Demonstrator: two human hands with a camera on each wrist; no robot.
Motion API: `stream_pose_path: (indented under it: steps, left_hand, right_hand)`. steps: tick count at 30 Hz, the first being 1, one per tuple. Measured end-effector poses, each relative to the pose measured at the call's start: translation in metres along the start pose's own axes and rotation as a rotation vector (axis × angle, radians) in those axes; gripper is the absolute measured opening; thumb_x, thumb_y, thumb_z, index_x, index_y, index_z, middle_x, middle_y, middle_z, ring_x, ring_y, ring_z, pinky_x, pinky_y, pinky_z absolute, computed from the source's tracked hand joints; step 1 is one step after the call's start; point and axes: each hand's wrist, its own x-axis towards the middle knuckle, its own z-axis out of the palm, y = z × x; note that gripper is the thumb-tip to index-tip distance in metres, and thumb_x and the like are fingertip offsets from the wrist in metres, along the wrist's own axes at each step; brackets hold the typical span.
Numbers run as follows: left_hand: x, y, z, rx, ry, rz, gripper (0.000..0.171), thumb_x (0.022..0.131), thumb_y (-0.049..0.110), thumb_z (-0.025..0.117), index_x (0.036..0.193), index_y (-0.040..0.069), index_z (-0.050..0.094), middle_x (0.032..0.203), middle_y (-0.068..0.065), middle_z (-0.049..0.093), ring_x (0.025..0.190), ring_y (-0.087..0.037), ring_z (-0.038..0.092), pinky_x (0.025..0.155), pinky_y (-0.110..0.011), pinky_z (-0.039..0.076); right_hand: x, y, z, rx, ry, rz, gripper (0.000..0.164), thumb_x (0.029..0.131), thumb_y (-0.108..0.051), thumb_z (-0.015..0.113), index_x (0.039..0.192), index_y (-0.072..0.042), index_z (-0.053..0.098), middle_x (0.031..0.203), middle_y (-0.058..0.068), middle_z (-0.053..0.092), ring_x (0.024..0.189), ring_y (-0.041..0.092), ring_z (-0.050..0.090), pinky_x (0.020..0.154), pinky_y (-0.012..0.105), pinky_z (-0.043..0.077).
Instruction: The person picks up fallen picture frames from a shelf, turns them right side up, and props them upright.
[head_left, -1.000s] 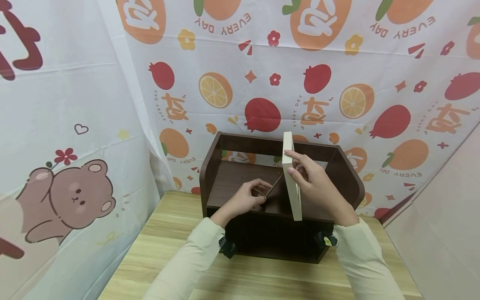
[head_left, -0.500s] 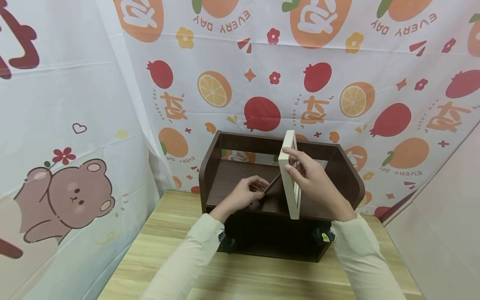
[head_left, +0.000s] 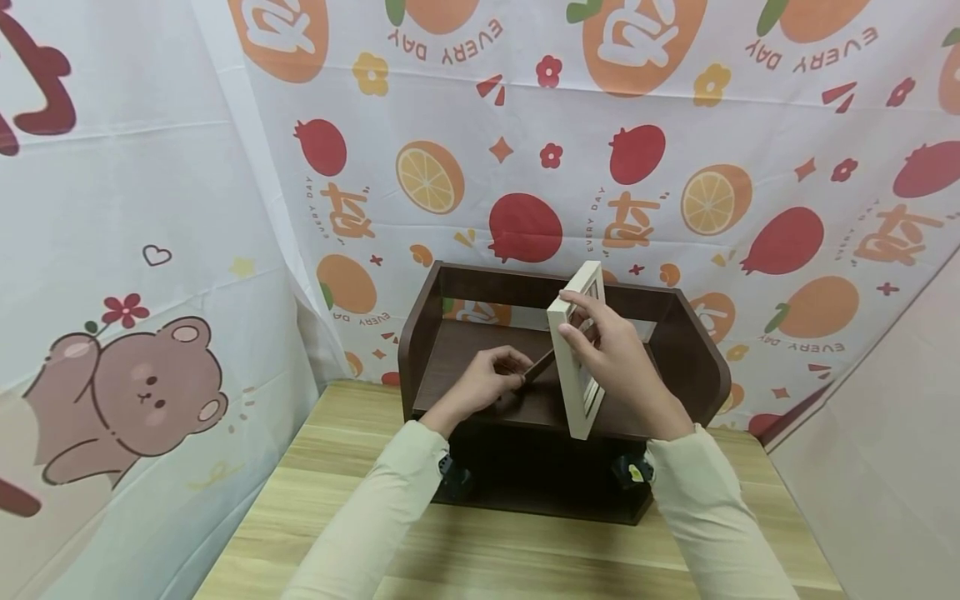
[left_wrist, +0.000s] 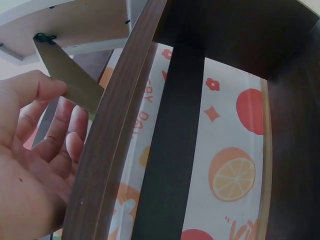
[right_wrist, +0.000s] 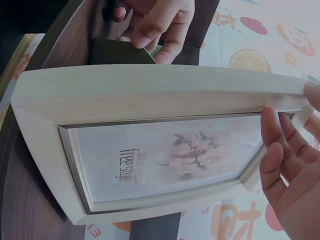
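Observation:
A cream picture frame (head_left: 570, 383) stands upright and turned on the upper board of a dark brown shelf unit (head_left: 461, 350). My right hand (head_left: 618, 354) holds the frame by its upper part, fingertips over the border. In the right wrist view, the picture frame (right_wrist: 150, 82) shows a pink flower print behind its pane. Behind the frame, my left hand (head_left: 483, 383) pinches the swung-out support leg (head_left: 538, 367) between thumb and fingers. In the left wrist view this olive-brown leg (left_wrist: 72, 82) joins the frame's back at a dark hinge (left_wrist: 45, 38).
The shelf unit has raised sides (head_left: 420, 342) and a rear rail (head_left: 502, 287), with a dark lower compartment (head_left: 540, 475) below. It stands on a light wood table (head_left: 337, 467). A fruit-print cloth (head_left: 480, 108) hangs behind; a bear-print cloth (head_left: 150, 392) is at left.
The frame has turned, its near top corner moving left and its front coming into sight. The right hand has shifted left with it. The left hand still pinches the leg, slightly farther left.

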Motion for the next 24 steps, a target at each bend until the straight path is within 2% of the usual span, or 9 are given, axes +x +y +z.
stream_pose_path:
  steps: [9,15,24]
  left_hand:
    - [0.006,-0.003,0.002,-0.041,0.065,0.020,0.018,0.088,-0.001,0.062,0.105,0.003,0.069,0.104,-0.015,0.067,0.088,-0.018,0.062,0.075,-0.025,0.049]
    - [0.011,-0.006,0.002,-0.052,0.094,0.002,0.017,0.088,-0.002,0.062,0.103,0.003,0.070,0.105,-0.013,0.068,0.089,-0.016,0.061,0.074,-0.024,0.049]
    - [0.018,-0.004,0.002,-0.035,0.091,-0.007,0.016,0.090,-0.002,0.061,0.104,0.002,0.069,0.108,-0.015,0.067,0.088,-0.018,0.060,0.069,-0.024,0.047]
  right_hand:
    - [0.004,-0.004,0.005,-0.075,0.030,0.042,0.042,0.095,-0.020,0.062,0.135,-0.012,0.053,0.093,0.010,0.062,0.070,0.019,0.060,0.062,0.029,0.048]
    - [0.007,-0.010,0.011,-0.155,0.049,0.084,0.043,0.095,-0.025,0.062,0.136,-0.013,0.052,0.094,0.009,0.065,0.076,0.020,0.064,0.063,0.033,0.049]
    - [0.012,-0.016,0.014,-0.207,0.080,0.125,0.045,0.095,-0.028,0.062,0.136,-0.013,0.053,0.095,0.008,0.065,0.077,0.021,0.064,0.060,0.034,0.047]
